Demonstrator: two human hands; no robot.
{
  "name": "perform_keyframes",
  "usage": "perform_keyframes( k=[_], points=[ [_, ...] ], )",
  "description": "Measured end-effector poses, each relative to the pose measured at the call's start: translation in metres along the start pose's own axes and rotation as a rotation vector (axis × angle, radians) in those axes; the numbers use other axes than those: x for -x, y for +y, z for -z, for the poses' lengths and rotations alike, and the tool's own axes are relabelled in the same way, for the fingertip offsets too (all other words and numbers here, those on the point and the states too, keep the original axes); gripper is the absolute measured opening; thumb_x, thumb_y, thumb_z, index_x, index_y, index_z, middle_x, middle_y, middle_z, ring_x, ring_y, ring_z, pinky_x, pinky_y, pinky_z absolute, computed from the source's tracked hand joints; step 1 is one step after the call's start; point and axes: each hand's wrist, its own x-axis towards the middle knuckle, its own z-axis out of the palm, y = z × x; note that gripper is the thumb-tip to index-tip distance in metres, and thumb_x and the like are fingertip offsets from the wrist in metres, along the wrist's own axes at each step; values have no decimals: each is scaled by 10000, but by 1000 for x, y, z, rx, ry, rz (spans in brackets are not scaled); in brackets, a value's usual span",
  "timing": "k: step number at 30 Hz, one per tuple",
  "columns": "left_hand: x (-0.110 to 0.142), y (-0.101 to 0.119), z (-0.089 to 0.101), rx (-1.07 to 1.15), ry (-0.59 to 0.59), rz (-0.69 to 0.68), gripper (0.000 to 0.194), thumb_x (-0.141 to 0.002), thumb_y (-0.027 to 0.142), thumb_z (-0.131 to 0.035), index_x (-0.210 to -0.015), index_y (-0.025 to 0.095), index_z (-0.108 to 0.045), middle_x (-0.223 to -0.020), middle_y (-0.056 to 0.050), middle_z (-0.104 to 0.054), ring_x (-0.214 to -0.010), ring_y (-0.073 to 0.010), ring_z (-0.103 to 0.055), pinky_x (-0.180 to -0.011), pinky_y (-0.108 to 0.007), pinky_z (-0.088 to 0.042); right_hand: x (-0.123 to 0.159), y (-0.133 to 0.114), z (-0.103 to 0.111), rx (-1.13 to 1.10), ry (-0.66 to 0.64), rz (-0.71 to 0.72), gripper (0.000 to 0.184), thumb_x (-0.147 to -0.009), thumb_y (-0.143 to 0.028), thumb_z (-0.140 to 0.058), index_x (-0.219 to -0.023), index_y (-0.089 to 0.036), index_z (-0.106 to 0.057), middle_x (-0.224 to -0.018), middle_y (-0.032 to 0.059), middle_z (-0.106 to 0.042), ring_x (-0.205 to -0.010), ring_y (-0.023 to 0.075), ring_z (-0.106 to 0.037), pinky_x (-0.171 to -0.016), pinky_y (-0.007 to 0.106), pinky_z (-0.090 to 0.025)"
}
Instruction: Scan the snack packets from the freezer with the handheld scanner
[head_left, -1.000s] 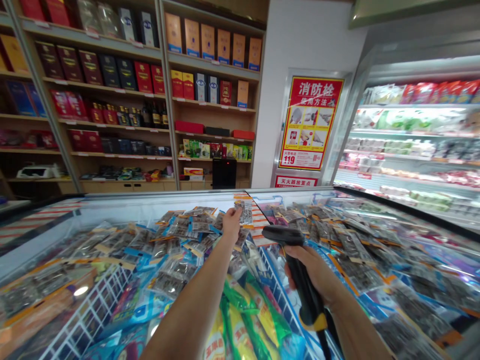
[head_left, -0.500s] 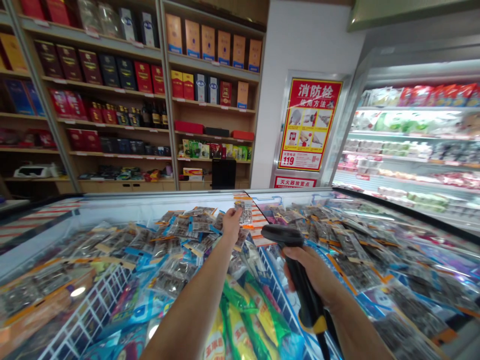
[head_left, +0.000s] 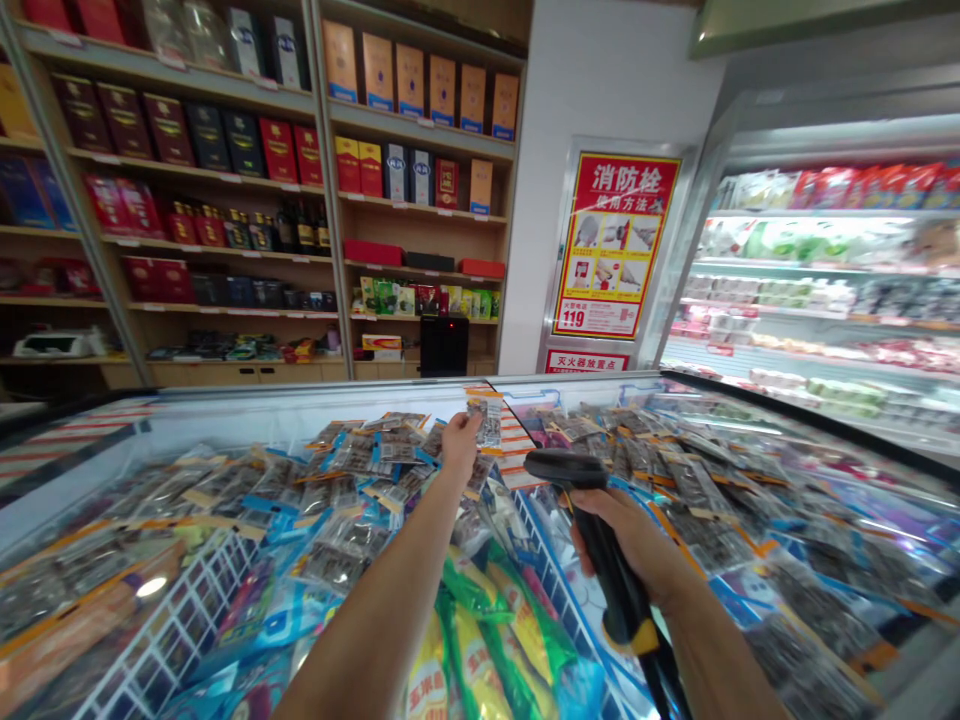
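Observation:
My left hand (head_left: 460,443) reaches far over the freezer, its fingers closed on the edge of a small clear packet (head_left: 489,420) with orange ends and dark contents. The packet is held up at the striped divider near the back wall. My right hand (head_left: 626,535) is wrapped round the handle of a black barcode scanner (head_left: 568,467) with a yellow band low on its grip. The scanner's head points left, toward the packet, with a gap between them. Similar packets (head_left: 397,450) lie heaped left of my left hand, and more packets (head_left: 690,480) are piled right of the scanner.
White wire dividers (head_left: 187,620) stand in the chest freezer. Green and yellow corn packs (head_left: 487,650) lie between my arms. Behind are wooden shelves (head_left: 427,225) with boxes, a red fire-hydrant poster (head_left: 619,245) and a lit chiller (head_left: 825,270) at right.
The packet in my left hand has turned to show more of its front and sits slightly higher. The scanner stays in nearly the same place. The view has shifted slightly.

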Motion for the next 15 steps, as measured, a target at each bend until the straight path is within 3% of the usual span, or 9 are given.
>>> perform_keyframes(
  k=[5,9,13,15],
  points=[
    [7,21,7,-536,74,-132,288,-690,322,-517,-930,168,-558,-671,-29,-610,-607,-158,-567,-569,-253,-411,1,-3,24,-41,147,6,197,-694,-337,-507,-611,-159,-507,-399,-5,-545,-301,108,-475,-310,202,-342],
    [16,54,22,-979,84,-145,334,-739,319,-462,-1044,202,-530,-872,-88,-643,-815,-238,-590,-671,-319,-421,17,-6,69,-42,325,28,177,-693,-317,-537,-625,-154,-529,-407,0,-549,-322,117,-490,-331,215,-379],
    [16,82,47,-1216,68,-70,409,-748,302,-442,-1145,208,-467,-997,-111,-618,-917,-273,-563,-728,-367,-419,41,-8,114,-40,470,37,188,-699,-288,-544,-570,-154,-519,-410,16,-555,-332,122,-503,-338,219,-392],
    [15,90,58,-1325,137,-147,416,-753,296,-435,-1151,180,-465,-1071,-129,-577,-986,-284,-524,-787,-398,-394,53,-8,133,-51,534,24,182,-707,-282,-541,-575,-158,-516,-407,12,-551,-333,123,-507,-331,217,-388]
  ],
)
